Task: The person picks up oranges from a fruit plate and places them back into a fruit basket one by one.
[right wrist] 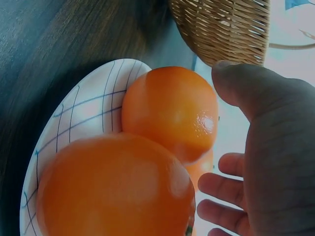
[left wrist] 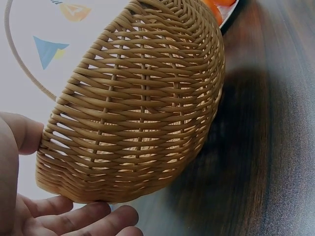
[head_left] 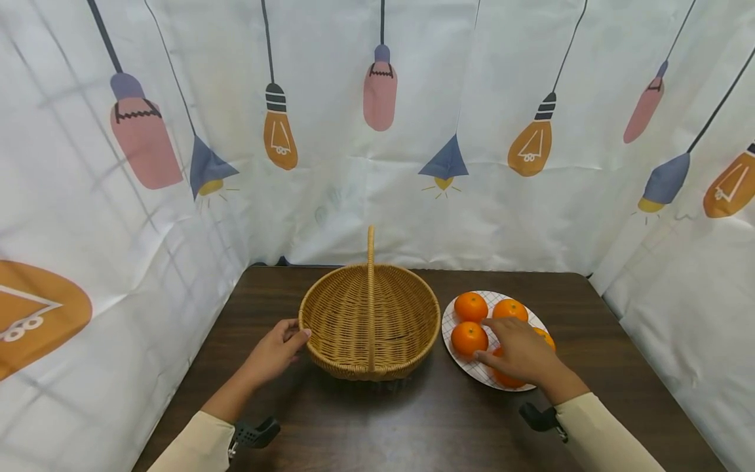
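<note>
A round wicker basket (head_left: 407, 314) with a tall arched handle (head_left: 371, 295) stands on the table. My left hand (head_left: 276, 352) holds its left rim, thumb over the edge and fingers against the outside; the left wrist view shows the thumb (left wrist: 28, 133) at the rim and fingertips (left wrist: 96, 211) under the woven side. To the right, several oranges (head_left: 469, 338) lie on a white plate (head_left: 468, 372) with a thin dark grid. Over the plate hovers my right hand (head_left: 522, 351), fingers spread and partly covering the oranges. In the right wrist view, nothing is gripped beside the nearest orange (right wrist: 115, 184).
The dark wooden table (head_left: 377, 432) carries the basket and plate side by side. A pale curtain (head_left: 330, 216) printed with lamps hangs behind and along both sides. A dark strap (head_left: 256, 434) hangs at the left wrist, another (head_left: 539, 417) at the right.
</note>
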### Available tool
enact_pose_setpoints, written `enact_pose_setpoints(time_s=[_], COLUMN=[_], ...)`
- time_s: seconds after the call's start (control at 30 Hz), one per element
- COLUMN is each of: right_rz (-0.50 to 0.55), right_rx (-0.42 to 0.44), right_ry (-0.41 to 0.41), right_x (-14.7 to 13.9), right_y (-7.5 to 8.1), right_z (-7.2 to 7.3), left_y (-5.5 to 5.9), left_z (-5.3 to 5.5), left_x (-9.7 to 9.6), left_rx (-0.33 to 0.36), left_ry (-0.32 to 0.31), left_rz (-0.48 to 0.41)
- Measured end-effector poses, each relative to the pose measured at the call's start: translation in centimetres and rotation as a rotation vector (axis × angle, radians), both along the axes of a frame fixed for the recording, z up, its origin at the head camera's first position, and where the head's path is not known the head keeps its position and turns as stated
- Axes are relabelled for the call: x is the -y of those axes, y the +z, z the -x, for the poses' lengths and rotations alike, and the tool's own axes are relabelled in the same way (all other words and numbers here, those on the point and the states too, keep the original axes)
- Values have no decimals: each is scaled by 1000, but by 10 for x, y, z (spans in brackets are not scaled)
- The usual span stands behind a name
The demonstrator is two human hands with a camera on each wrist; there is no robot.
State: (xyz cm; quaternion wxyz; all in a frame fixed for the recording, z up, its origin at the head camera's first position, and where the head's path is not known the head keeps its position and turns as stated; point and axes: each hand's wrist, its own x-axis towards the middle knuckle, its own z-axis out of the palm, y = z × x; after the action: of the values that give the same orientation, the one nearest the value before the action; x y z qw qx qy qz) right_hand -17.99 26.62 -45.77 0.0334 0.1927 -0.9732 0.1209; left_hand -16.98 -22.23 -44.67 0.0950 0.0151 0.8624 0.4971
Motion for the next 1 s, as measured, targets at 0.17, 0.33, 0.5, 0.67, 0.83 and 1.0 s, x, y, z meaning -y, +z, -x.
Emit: enact_pose_setpoints(time_s=[0.17,0.33,0.5,0.67,0.83,1.0], right_rz=[8,-2,-10,-25,-42,-49], right_rx=[23,34,37,46,46,42], right_ry=[-2,-6,-11,-25,-30,-46], right_x=[4,7,10,13,13,14], right_y=[-2,-4,-6,-9,-13,-14], right_z=[2,6,9,12,14,16], left_y=[0,0,1,0,-1,-1], left_z=[0,0,-1,-2,-3,-3], left_x=[0,-2,-3,-2,-2,-2], left_rx=[3,4,2,4,6,9], left_ry=[5,17,22,25,23,28], left_rz=[2,12,15,12,10,2])
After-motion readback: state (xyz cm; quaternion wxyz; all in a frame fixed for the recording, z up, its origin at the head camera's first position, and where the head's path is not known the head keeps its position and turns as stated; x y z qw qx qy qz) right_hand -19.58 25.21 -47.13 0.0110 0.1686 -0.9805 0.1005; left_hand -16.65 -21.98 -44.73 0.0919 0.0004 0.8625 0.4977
